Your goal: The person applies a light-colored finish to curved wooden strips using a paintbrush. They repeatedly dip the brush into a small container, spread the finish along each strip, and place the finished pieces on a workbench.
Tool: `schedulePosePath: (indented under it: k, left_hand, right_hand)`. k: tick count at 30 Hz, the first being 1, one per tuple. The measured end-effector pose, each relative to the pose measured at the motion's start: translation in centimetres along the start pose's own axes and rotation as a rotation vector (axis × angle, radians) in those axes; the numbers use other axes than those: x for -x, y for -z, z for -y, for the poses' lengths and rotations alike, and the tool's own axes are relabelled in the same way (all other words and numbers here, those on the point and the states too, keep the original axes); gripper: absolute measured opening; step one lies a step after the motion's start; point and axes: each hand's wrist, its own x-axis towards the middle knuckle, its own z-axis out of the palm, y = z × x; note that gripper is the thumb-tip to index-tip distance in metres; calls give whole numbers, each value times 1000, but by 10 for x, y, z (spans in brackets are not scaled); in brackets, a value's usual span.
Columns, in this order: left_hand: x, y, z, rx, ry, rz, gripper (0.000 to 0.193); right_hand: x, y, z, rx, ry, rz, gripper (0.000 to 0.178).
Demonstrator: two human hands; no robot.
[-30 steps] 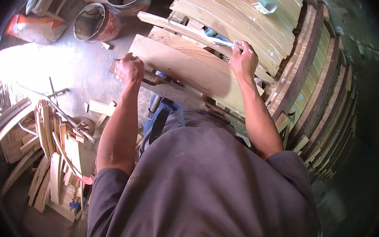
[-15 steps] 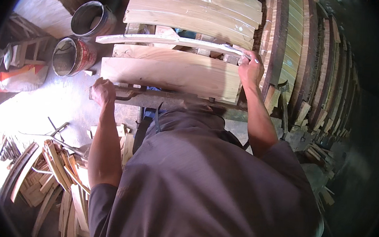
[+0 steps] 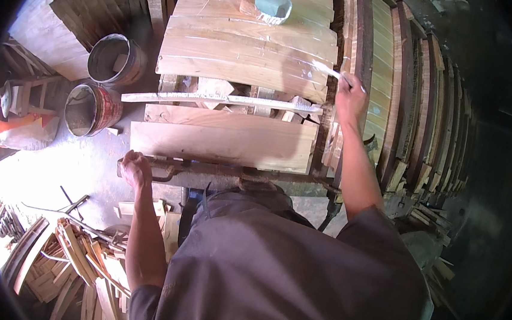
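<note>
Right hand (image 3: 351, 99) clenched—round a brush (image 3: 329, 71), seemingly.

Grey floor (image 3: 106, 163), with big white patch of light (image 3: 38, 170) at left. Room much darker along right side. Messy heap of wood bits (image 3: 71, 254) on floor, low at left. Two buckets up from there: reddish one (image 3: 112, 108) in front, dark one (image 3: 133, 66) just behind. Small wooden stool (image 3: 38, 110) by left edge, red and white sack (image 3: 29, 133) near it. Pale board (image 3: 44, 38) and dark wood strips (image 3: 88, 5) at top left.
</note>
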Motion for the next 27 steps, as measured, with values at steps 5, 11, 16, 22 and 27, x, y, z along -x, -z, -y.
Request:
schedulePosePath:
  k: [5, 11, 16, 22, 27]
  left_hand:
    - [-5, -12, 20, -32, -1, -121, 22]
    - [-1, -2, -3, -15, 96, -57, 23]
    - [4, -1, -3, -2, 68, -110, 24]
    - [-1, -17, 15, -40, 9, -185, 19]
    - [-6, -15, 23, -4, 82, -37, 27]
  right_hand:
    - [-82, -73, 96, -152, 239, 16, 17]
    - [-156, -158, 144, 220, 407, 206, 25]
    - [-165, -178, 147, 367, 267, 432, 27]
    - [-192, -185, 96, -95, -58, 365, 22]
    - [-190, -179, 70, -823, -727, 441, 17]
